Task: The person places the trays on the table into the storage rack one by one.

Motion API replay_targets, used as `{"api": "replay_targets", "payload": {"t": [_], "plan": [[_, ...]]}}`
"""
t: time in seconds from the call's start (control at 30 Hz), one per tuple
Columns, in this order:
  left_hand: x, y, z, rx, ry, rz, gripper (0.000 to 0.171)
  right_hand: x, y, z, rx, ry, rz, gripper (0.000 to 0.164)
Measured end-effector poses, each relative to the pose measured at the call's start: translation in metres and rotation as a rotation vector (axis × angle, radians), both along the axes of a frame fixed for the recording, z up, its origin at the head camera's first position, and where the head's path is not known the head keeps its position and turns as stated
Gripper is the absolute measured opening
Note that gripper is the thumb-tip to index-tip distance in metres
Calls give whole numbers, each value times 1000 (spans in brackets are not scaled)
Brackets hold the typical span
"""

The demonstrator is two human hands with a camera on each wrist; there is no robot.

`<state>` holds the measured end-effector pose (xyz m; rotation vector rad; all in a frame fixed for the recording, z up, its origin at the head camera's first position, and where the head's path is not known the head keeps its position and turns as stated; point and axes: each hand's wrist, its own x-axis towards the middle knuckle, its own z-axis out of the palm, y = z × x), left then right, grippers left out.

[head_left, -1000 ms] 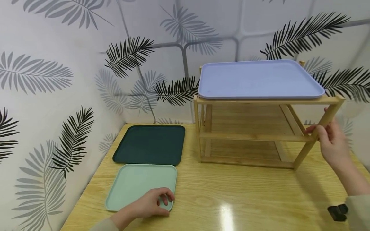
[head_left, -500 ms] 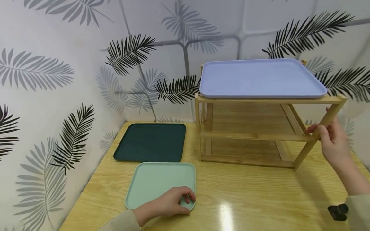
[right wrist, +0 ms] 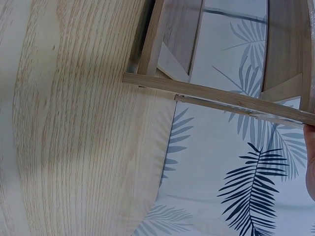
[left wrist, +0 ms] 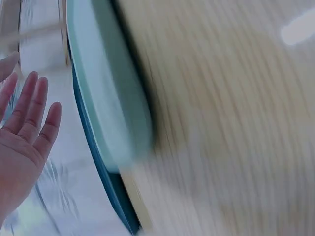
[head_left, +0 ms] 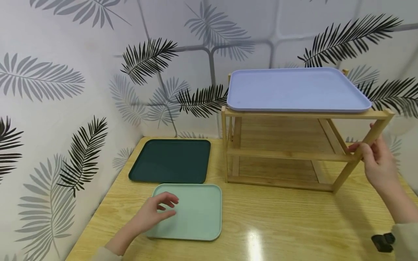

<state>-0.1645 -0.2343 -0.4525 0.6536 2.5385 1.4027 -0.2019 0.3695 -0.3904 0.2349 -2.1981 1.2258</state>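
Left hand (head_left: pixel 151 214): we see it half open, fingers softly bent, holding nothing, above the 9 o'clock side of the mint tray (head_left: pixel 196 214).
Right hand (head_left: pixel 380 165): it is curled around the leg (head_left: pixel 345 177) at the 3 o'clock side of the rack (head_left: pixel 290 154).
Mint tray: it lies on our tabletop (head_left: pixel 277 224), the rack at its 2 o'clock.
Dark tray (head_left: pixel 171 161): just beside, at 11 o'clock.
Lilac tray (head_left: pixel 297 88): on top of the rack.

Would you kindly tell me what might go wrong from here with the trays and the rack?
The right hand holds the wooden rack; a jolt there might slide the lavender tray on top. The left hand, above the light green tray, might nudge it into the dark green tray close behind.
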Motion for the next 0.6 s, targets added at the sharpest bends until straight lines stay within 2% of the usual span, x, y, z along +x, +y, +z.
{"api": "replay_targets", "payload": {"t": [0.1, 0.23, 0.4, 0.5, 0.6], "plan": [[-2, -28, 2, 4, 2, 113, 31, 0, -1, -1, 7, 20, -3, 58], [-6, -57, -1, -16, 16, 213, 37, 0, -1, 0, 4, 38, 3, 58], [-8, -78, -9, -59, 33, 238, 41, 1, 0, -1, 5, 12, -7, 58], [-8, -85, -15, -85, -18, 240, 43, 1, 0, -1, 6, -15, -11, 59], [-8, -87, -21, -97, -79, 205, 46, 1, 1, -1, 7, -21, -11, 59]]}}
